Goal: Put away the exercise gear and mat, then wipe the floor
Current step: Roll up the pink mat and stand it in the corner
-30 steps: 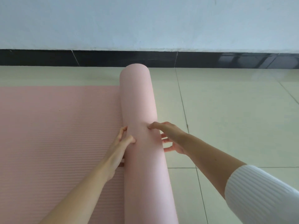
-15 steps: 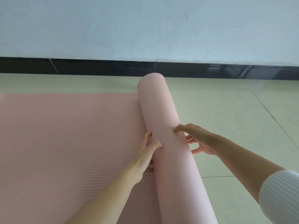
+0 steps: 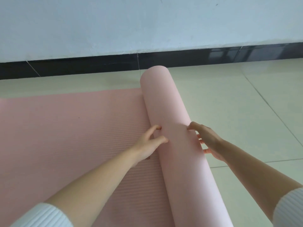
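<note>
Mat [image 3: 68, 131], pink and ribbed, lies flat across the left half of my frame, its right part wound into a thick roll [image 3: 172, 128] running from upper centre to the bottom edge. My left hand [image 3: 147, 143] sits at the seam where roll meets flat mat, fingers spread, thumb and forefinger pressing the roll's left side. My right hand [image 3: 208, 141] cups the roll's right side, fingers apart. Right of it, pale floor tiles [image 3: 246, 112]. Along the top, a black skirting strip [image 3: 82, 66] under a white wall [image 3: 147, 22].
</note>
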A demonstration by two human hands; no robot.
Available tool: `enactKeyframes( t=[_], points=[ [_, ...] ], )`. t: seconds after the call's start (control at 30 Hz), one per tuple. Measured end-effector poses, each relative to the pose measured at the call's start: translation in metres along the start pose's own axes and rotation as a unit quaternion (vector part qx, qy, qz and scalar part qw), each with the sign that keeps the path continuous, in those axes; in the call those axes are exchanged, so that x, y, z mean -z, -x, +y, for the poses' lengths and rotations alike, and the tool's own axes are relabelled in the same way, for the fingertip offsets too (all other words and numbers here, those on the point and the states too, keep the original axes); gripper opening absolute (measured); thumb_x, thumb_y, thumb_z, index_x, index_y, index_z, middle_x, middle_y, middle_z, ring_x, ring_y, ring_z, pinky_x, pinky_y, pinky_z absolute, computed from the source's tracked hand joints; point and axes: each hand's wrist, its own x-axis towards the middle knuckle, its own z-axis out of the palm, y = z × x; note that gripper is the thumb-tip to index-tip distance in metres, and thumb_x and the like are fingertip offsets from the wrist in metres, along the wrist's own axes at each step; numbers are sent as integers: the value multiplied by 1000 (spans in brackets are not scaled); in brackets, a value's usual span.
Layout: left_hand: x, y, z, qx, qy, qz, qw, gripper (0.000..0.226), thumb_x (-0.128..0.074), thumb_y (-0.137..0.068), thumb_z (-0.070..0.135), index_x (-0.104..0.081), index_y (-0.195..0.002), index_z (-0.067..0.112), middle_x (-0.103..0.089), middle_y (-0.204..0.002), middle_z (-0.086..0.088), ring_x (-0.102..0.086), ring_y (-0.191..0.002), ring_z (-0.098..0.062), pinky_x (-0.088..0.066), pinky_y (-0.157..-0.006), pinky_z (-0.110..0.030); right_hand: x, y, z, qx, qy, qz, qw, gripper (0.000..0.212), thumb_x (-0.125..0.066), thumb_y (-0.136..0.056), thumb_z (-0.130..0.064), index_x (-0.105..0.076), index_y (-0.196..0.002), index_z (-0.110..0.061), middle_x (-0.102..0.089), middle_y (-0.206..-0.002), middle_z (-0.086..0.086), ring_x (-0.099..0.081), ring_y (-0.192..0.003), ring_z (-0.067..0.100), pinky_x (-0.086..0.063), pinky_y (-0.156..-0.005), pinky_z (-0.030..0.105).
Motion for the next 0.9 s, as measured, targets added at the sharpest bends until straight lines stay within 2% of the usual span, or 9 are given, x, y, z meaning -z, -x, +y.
enactKeyframes(
  t=[0.13,0.27,0.37,0.5,0.57,0.63,0.7,0.8,0.9],
  points=[
    [19,-24,16,8,-57,48,997,24,-66,-80,39,-62,-92,18,-58,-99,-1,-53,-86,-17,-42,-68,-30,-2,-4,4,20,9,15,1000,42,-61,-80,-44,-55,-113,-18,-57,-108,1,-58,-95,18,-48,-72,33],
    [13,-27,3,22,-30,65,997,34,-61,-85,44,-57,-97,12,-60,-103,1,-61,-94,-21,-49,-76,-35,-8,-5,8,22,21,15,999,58,-66,-71,-57,-54,-112,-18,-55,-114,1,-56,-102,20,-47,-77,36],
    [14,-22,-15,36,8,70,997,38,-52,-87,52,-56,-109,21,-59,-115,7,-62,-100,-17,-51,-88,-43,-14,-3,8,33,25,19,999,70,-70,-62,-64,-58,-108,-13,-59,-109,-1,-58,-98,18,-51,-78,37],
    [31,-20,-30,44,27,50,997,63,-51,-68,70,-55,-114,28,-61,-116,9,-66,-98,-16,-53,-84,-41,-25,-3,-1,71,10,37,997,53,-63,-81,-54,-69,-98,-5,-60,-88,0,-54,-76,16,-45,-75,32],
    [41,-17,-35,65,30,50,996,71,-51,-62,73,-57,-116,28,-63,-115,9,-67,-96,-15,-54,-81,-39,-34,0,-7,87,12,43,995,43,-61,-84,-51,-71,-91,-10,-62,-92,-2,-55,-82,14,-44,-80,31],
    [52,-13,-40,85,34,51,995,65,-50,-65,68,-61,-114,27,-63,-114,7,-66,-96,-17,-54,-80,-39,-44,4,-13,105,26,42,993,40,-60,-85,-51,-73,-90,-13,-62,-100,-3,-55,-93,15,-42,-85,32],
    [60,-9,-45,93,42,76,992,47,-51,-75,56,-63,-108,25,-63,-109,6,-66,-96,-19,-54,-81,-40,-55,8,-18,118,35,32,992,39,-59,-86,-50,-74,-91,-14,-59,-106,-4,-52,-98,16,-36,-83,31],
    [77,-7,-55,58,60,174,981,19,-62,-82,32,-59,-98,21,-64,-103,1,-66,-91,-20,-54,-81,-40,-71,12,-27,127,34,11,991,37,-59,-85,-50,-77,-83,-17,-58,-116,-3,-50,-106,17,-37,-87,31],
    [93,-4,-59,4,62,276,959,15,-70,-70,15,-61,-80,22,-67,-83,-1,-64,-77,-22,-54,-79,-43,-93,16,-35,137,44,-16,989,38,-59,-85,-50,-78,-76,-18,-60,-117,-3,-53,-107,16,-41,-89,33]
  ],
)
